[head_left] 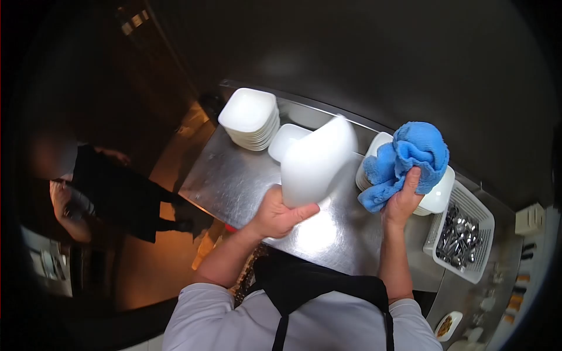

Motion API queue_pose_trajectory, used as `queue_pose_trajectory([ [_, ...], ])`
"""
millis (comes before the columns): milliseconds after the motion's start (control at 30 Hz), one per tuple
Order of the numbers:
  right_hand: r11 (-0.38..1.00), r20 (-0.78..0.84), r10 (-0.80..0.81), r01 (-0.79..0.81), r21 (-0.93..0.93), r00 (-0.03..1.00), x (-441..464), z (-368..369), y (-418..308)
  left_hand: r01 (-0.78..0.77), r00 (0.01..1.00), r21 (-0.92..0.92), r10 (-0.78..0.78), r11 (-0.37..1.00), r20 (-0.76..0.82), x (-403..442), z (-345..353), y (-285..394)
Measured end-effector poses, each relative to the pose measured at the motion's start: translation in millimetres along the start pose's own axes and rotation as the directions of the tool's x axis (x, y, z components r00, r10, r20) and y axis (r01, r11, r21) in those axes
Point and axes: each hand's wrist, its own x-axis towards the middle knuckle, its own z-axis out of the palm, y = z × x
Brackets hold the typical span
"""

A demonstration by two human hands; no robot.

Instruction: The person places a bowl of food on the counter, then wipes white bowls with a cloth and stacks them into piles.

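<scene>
My left hand (281, 213) grips a white square dish (316, 161) by its lower edge, thumb across the near face. The dish is tilted up above the steel counter and slightly blurred. My right hand (404, 202) clutches a bunched blue cloth (421, 155), held apart from the dish. Below and behind the cloth, stacked white dishes (439, 196) show in part. A tall stack of white square dishes (249, 111) stands at the counter's far left. Beside it another white dish (288, 140) lies partly hidden behind the one I hold.
A white plastic basket (483, 263) full of metal cutlery (461, 237) stands on the right of the steel counter (219, 181). Another person (111, 193) in a dark apron is on the left. A dish of food (448, 326) sits at the lower right. A dark wall runs behind.
</scene>
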Motion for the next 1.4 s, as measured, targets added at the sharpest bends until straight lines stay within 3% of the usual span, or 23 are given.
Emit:
queue_pose_trajectory([
  [33,0.998,-0.055,0.027,-0.024,0.056,0.998,-0.1,-1.2,-7.6,0.061,0.995,0.337,-0.086,0.939,0.059,6.5,-14.3,-1.0],
  [67,0.996,-0.09,0.043,-0.035,0.083,0.995,-2.6,-2.6,-13.0,-0.196,0.973,0.519,0.231,0.832,-0.002,18.0,-18.4,-17.2],
  [167,0.992,-0.154,0.059,-0.04,0.122,0.986,-13.4,-5.0,-26.6,-0.428,0.887,0.743,0.399,0.515,0.234,48.9,-59.5,-70.6],
  [267,0.994,-0.149,0.026,-0.009,0.112,0.989,-25.3,-10.8,-34.1,-0.425,0.905,0.829,0.185,0.363,0.382,57.8,-89.1,-125.3],
  [367,0.996,-0.16,0.019,-0.005,0.088,0.987,-36.6,-14.8,-51.5,-0.488,0.873,0.839,0.136,0.24,0.469,65.1,-106.8,-162.1],
  [400,0.997,-0.173,0.068,-0.059,0.056,0.983,-40.2,-16.2,-56.2,-0.452,0.887,0.847,0.037,0.28,0.461,69.5,-110.3,-167.4],
  [500,0.999,-0.209,-0.031,0.038,0.03,0.977,-42.9,-15.2,-62.8,-0.447,0.887,0.851,0.014,0.277,0.461,76.6,-116.9,-178.6],
  [800,1.0,-0.233,-0.01,0.003,-0.029,0.972,-61.1,-14.5,-61.4,-0.491,0.865,0.841,0.017,0.228,0.501,85.4,-124.8,-167.2],
  [900,0.999,-0.278,-0.035,0.023,-0.048,0.96,-60.1,-23.8,-53.0,-0.373,0.899,0.857,-0.089,0.356,0.429,81.7,-124.8,-161.9],
  [1000,1.0,-0.126,0.017,-0.015,0.011,0.992,-56.5,-30.2,-63.5,-0.352,0.893,0.815,-0.098,0.46,0.44,79.5,-134.9,-169.9],
  [1100,0.994,-0.058,0.01,-0.016,-0.105,0.998,-42.3,-51.2,-63.1,-0.306,0.896,0.812,-0.138,0.497,0.422,79.9,-137.3,-167.0],
  [1133,0.985,-0.13,-0.103,0.082,-0.153,0.986,-34.9,-55.3,-54.5,-0.275,0.908,0.835,-0.157,0.476,0.388,78.8,-134.4,-165.7],
  [1233,0.962,-0.16,-0.188,0.149,-0.23,0.969,-14.9,-56.9,-56.0,-0.199,0.927,0.862,-0.195,0.466,0.319,75.7,-122.1,-165.5],
  [1300,0.968,-0.122,-0.167,0.14,-0.208,0.978,-2.8,-54.9,-65.8,-0.145,0.928,0.839,-0.222,0.525,0.3,74.6,-120.5,-166.8],
  [1400,0.989,-0.033,-0.072,0.067,-0.135,0.997,9.6,-58.6,-75.0,-0.212,0.931,0.79,-0.126,0.575,0.342,75.9,-129.4,-186.2],
])
